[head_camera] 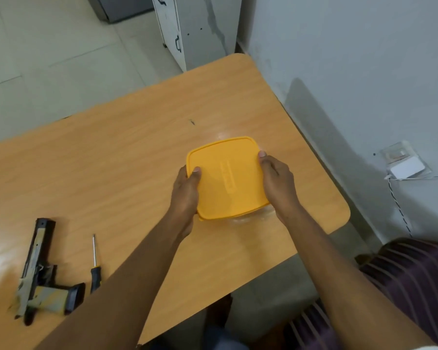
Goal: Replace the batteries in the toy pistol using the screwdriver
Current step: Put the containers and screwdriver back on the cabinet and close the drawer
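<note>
Both forearms reach out; left hand (185, 190) and right hand (278, 184) clasp a yellow-lidded box (225, 178), fingers curled on its edges. Toy pistol (39, 276) and screwdriver (95, 266) lie untouched, well left.

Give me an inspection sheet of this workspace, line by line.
Surface: orange wood-grain table, small dark mark near its middle.
Job's things: toy pistol and screwdriver lie side by side, apart, untouched, at near left.
Clutter: yellow-lidded container, lid on, contents hidden.
Hands: left hand and right hand grip opposite sides of the container.
Cables: striped cord runs down from a wall socket.
Surroundings: white cabinet, tiled floor, grey wall.
</note>
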